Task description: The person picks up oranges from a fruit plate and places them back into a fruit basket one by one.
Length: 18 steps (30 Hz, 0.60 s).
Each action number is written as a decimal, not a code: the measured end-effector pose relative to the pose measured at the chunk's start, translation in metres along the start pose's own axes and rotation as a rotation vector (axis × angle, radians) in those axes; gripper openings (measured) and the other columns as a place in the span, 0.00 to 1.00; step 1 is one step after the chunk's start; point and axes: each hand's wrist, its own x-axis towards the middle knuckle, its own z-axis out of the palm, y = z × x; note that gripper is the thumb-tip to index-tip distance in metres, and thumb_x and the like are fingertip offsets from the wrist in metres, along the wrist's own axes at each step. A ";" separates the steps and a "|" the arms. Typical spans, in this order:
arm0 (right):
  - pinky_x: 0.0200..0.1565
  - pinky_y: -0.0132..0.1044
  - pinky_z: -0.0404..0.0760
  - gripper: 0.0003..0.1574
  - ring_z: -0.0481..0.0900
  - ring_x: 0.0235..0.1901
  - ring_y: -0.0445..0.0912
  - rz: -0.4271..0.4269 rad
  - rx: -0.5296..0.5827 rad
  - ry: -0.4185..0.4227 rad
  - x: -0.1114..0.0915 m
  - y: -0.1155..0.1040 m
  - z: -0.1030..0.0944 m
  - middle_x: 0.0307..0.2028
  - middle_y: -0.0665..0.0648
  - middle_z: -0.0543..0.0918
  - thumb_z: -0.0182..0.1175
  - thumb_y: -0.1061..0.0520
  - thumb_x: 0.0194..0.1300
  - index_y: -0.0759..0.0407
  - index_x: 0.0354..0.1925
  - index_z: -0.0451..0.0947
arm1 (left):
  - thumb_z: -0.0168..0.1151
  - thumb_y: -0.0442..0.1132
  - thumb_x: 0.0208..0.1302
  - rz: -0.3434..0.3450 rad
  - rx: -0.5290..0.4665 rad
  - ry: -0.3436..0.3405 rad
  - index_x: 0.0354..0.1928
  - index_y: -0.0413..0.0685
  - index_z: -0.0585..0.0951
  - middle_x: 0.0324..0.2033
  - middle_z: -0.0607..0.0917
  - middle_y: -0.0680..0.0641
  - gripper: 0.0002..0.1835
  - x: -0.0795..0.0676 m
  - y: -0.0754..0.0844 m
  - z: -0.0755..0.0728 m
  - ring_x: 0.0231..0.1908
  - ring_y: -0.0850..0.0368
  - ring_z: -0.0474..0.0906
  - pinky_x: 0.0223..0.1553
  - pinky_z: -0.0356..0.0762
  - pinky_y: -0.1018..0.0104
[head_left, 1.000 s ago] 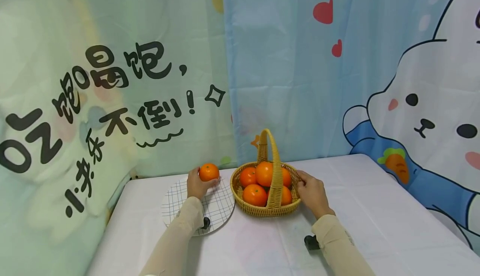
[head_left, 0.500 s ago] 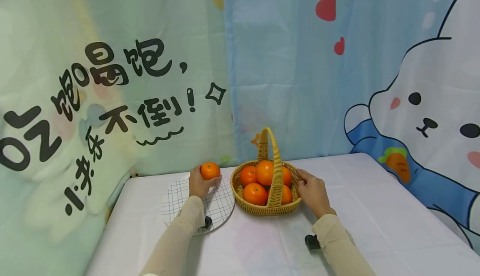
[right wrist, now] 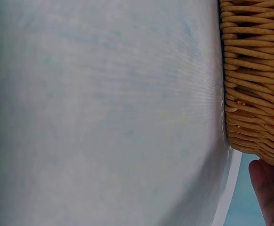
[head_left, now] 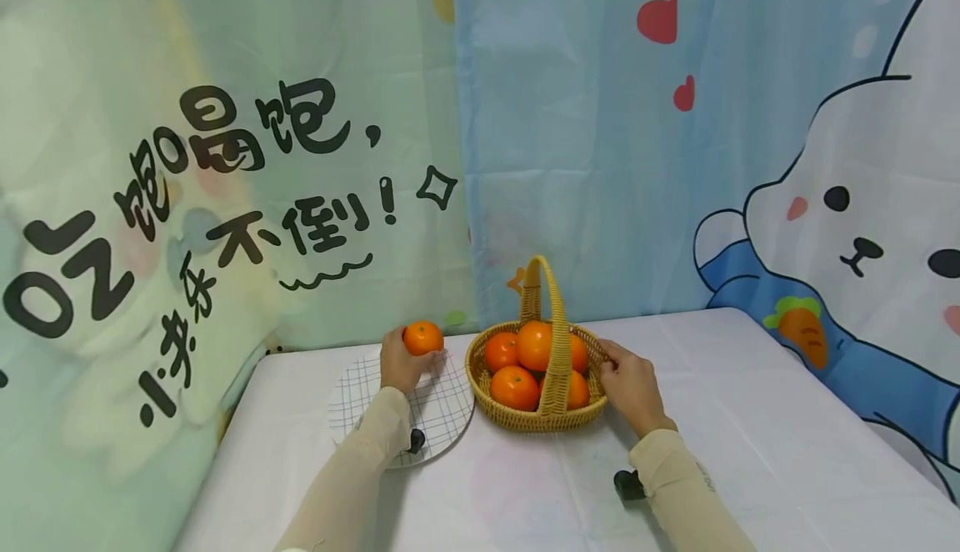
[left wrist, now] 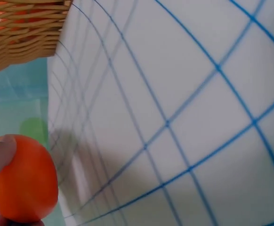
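My left hand (head_left: 401,362) holds an orange mandarin (head_left: 423,338) close over the far part of a round white plate (head_left: 444,419) with a blue grid pattern. In the left wrist view the thumb presses along the side of the mandarin (left wrist: 28,181), above the plate's lined surface (left wrist: 141,108). To the right of the plate stands a yellow wicker basket (head_left: 517,420) with a tall arched handle, holding several more mandarins (head_left: 514,387). My right hand (head_left: 632,385) grips the basket's right rim; in the right wrist view its fingers (right wrist: 267,188) lie against the woven wall.
A white cloth covers the table (head_left: 750,419), which runs back to a printed curtain (head_left: 585,160) hanging behind it. The plate's right edge lies right beside the basket. The basket handle (head_left: 558,327) rises over the fruit.
The head view has shifted slightly, so the whole scene sits a little further right. Both hands keep their places, the left with the mandarin and the right at the basket rim.
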 end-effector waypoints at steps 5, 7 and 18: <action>0.49 0.51 0.76 0.28 0.74 0.57 0.61 -0.021 -0.005 0.004 0.000 0.002 -0.002 0.62 0.67 0.73 0.47 0.66 0.68 0.69 0.66 0.68 | 0.76 0.39 0.52 0.030 -0.006 -0.012 0.63 0.31 0.70 0.57 0.73 0.34 0.39 0.001 0.009 -0.001 0.56 0.38 0.71 0.59 0.70 0.45; 0.49 0.51 0.76 0.28 0.74 0.58 0.61 -0.024 -0.008 0.006 0.000 0.002 -0.002 0.62 0.67 0.73 0.47 0.66 0.68 0.69 0.65 0.68 | 0.76 0.41 0.52 0.030 -0.008 -0.031 0.63 0.32 0.70 0.57 0.74 0.35 0.39 0.000 0.015 -0.002 0.56 0.38 0.72 0.59 0.70 0.45; 0.52 0.54 0.76 0.28 0.75 0.55 0.61 -0.012 -0.012 0.008 0.001 -0.001 0.000 0.62 0.68 0.73 0.47 0.66 0.68 0.68 0.65 0.69 | 0.76 0.44 0.52 0.036 -0.078 -0.082 0.64 0.36 0.70 0.58 0.74 0.37 0.40 -0.005 0.030 -0.008 0.56 0.41 0.72 0.59 0.71 0.46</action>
